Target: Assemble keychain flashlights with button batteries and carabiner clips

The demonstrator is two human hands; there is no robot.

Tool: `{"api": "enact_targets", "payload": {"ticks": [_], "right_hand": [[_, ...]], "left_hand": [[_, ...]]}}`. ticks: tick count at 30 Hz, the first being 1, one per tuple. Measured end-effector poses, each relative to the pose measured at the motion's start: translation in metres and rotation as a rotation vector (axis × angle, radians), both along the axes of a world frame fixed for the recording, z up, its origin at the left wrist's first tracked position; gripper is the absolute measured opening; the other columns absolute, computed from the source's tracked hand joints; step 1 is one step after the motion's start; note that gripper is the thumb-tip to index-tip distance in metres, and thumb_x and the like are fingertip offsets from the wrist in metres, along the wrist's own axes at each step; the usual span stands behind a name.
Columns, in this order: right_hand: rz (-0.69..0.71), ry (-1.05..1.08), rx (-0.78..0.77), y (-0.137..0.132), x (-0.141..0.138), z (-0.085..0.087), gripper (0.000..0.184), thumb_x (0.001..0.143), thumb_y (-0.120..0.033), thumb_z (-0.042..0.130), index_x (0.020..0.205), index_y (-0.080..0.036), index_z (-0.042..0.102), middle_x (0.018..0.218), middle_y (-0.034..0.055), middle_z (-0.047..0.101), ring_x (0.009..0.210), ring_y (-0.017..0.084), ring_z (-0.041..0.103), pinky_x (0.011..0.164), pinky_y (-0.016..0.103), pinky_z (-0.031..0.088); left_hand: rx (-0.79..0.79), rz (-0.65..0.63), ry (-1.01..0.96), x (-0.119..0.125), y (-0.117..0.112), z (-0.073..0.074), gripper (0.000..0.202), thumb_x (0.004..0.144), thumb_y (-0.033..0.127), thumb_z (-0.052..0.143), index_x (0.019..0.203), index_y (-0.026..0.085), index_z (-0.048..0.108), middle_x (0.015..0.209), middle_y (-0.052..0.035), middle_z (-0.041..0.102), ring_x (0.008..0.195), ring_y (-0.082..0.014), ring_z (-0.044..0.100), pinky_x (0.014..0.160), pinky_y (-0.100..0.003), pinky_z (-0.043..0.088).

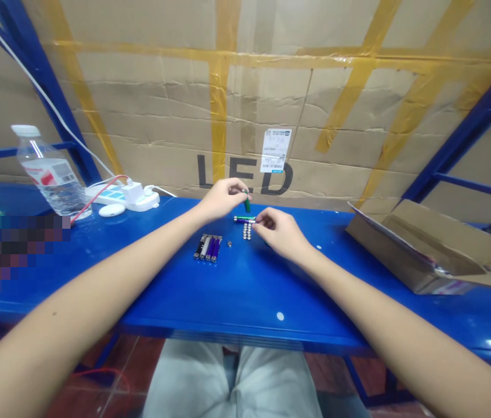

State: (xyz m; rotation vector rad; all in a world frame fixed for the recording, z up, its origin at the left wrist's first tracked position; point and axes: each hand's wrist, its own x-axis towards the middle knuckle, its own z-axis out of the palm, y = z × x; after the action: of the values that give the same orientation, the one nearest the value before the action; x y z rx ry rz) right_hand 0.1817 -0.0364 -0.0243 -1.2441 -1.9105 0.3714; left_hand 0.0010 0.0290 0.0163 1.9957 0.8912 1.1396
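My left hand [224,200] is pinched round a small green metal tube [247,204], held upright just above the blue table. My right hand [281,231] rests low on the table with fingertips drawn together at the right ends of a green tube [242,218] and a purple tube [242,221] lying side by side. What those fingertips grip is too small to make out. Just below the tubes, small silver button cells [246,231] stand in two short rows. Nearer me lie several slim tubes [208,248] in black, silver and purple, with one loose silver piece [229,244] beside them.
On the left stand a water bottle [56,180] and a white power strip [146,201] with cables; a white round-edged case [112,210] lies in front. An open cardboard box [423,249] sits at right. A large taped carton [162,116] walls off the table's [245,302] back.
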Motion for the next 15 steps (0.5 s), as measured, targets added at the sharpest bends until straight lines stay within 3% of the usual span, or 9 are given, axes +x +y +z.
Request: {"api": "enact_targets", "payload": {"ticks": [5,8,11,15], "right_hand": [[0.193,-0.372,0.198,-0.015,-0.033,-0.004,0.02,0.093,-0.026,0.058,0.104,-0.015,0.07,0.101,0.012,0.065,0.095,0.023,0.059,0.087,0.037,0.046],[0.273,-0.538,0.228,-0.016,-0.043,-0.009,0.023,0.095,-0.025,0.055,0.104,-0.013,0.073,0.095,0.0121,0.063,0.094,0.024,0.058,0.086,0.037,0.046],[0.322,-0.546,0.199,-0.012,-0.044,-0.014,0.022,0.095,-0.017,0.053,0.093,-0.015,0.075,0.091,0.0099,0.063,0.088,0.02,0.058,0.082,0.034,0.047],[0.361,-0.399,0.133,-0.008,-0.034,-0.013,0.022,0.088,-0.005,0.056,0.091,-0.016,0.074,0.091,0.0085,0.067,0.085,0.019,0.061,0.082,0.032,0.048]], "left_hand": [[-0.133,-0.029,-0.098,-0.005,0.006,-0.006,0.014,0.084,0.015,0.057,0.098,0.015,0.062,0.095,-0.0078,0.069,0.093,-0.017,0.065,0.074,-0.031,0.055],[-0.189,-0.083,-0.136,-0.003,0.003,-0.009,0.013,0.085,0.014,0.056,0.097,0.015,0.062,0.093,-0.0071,0.067,0.089,-0.0162,0.063,0.071,-0.031,0.057],[-0.246,-0.132,-0.172,0.001,0.0,-0.011,0.014,0.084,0.016,0.06,0.097,0.014,0.064,0.095,-0.0076,0.066,0.087,-0.0155,0.062,0.071,-0.032,0.059],[-0.273,-0.18,-0.187,0.003,0.0,-0.013,0.017,0.082,0.016,0.065,0.098,0.013,0.067,0.092,-0.0072,0.066,0.086,-0.0146,0.062,0.073,-0.032,0.059]]}}
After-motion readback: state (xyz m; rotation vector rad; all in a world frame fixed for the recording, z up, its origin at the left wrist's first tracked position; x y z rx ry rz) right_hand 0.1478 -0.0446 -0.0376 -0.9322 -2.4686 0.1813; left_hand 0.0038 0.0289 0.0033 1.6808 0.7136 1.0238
